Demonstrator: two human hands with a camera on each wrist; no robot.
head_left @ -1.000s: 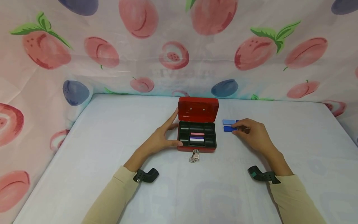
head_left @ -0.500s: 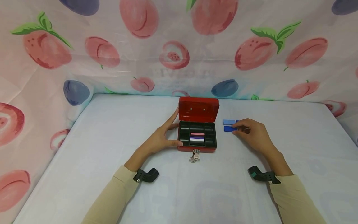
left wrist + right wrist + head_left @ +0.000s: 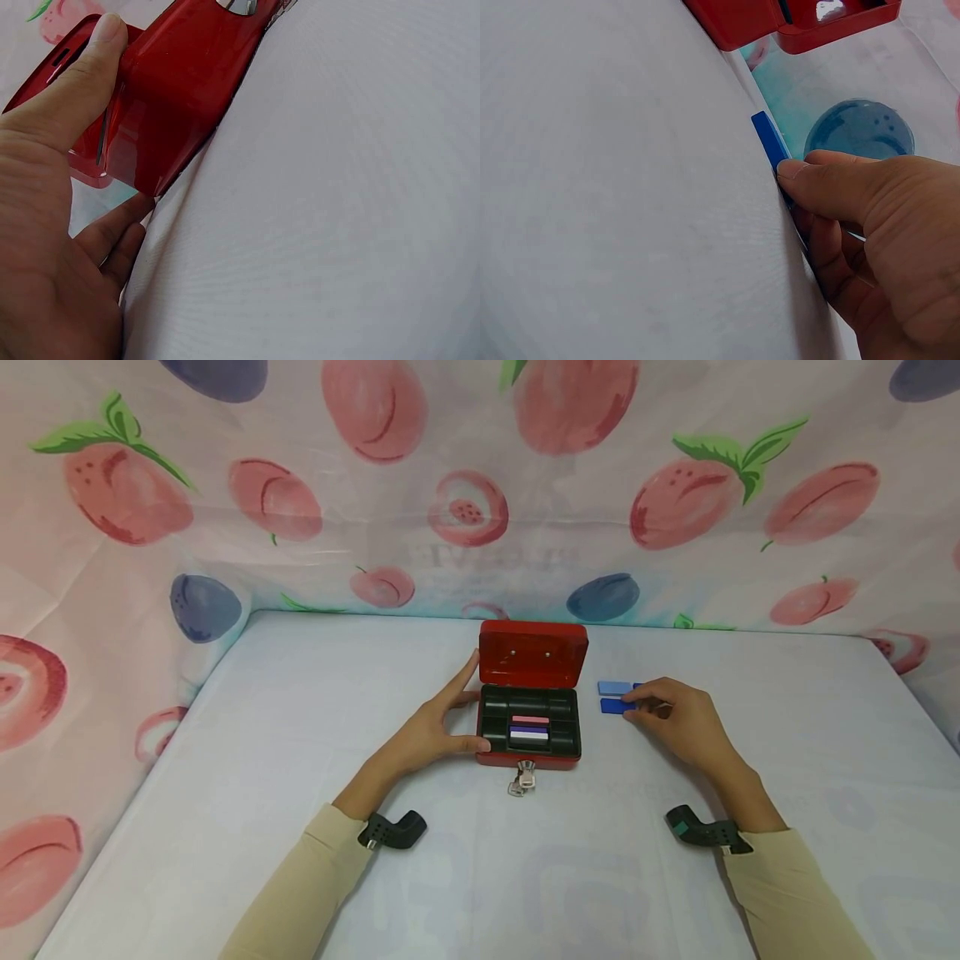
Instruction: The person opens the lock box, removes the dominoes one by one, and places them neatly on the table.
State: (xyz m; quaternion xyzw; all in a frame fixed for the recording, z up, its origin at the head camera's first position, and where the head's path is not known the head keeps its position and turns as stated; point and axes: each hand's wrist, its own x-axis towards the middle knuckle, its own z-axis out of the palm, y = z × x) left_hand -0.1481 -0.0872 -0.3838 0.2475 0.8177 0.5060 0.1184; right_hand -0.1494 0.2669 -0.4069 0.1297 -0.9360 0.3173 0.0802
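Note:
A red cash box (image 3: pixel 491 760) stands with its lid (image 3: pixel 532 656) raised, showing a black compartment tray (image 3: pixel 564 702). Pink (image 3: pixel 530 718), purple (image 3: pixel 529 728) and white (image 3: pixel 528 735) strips lie in the middle section. My left hand (image 3: pixel 423 731) rests on the box's left side, fingers spread; its thumb touches the front left corner and a fingertip reaches the lid. To the right, my right hand (image 3: pixel 678 718) pinches a dark blue rectangular tile (image 3: pixel 615 705) low at the table, its right part hidden by the fingers. The right wrist view shows the thumb on that tile (image 3: pixel 769 137).
A light blue tile (image 3: pixel 614 687) lies just behind the dark blue one, with another dark blue piece (image 3: pixel 636 684) partly hidden by the hand. Keys (image 3: pixel 517 787) hang at the box's front lock. A fruit-print cloth (image 3: pixel 300 568) rises behind the white table (image 3: pixel 637 877).

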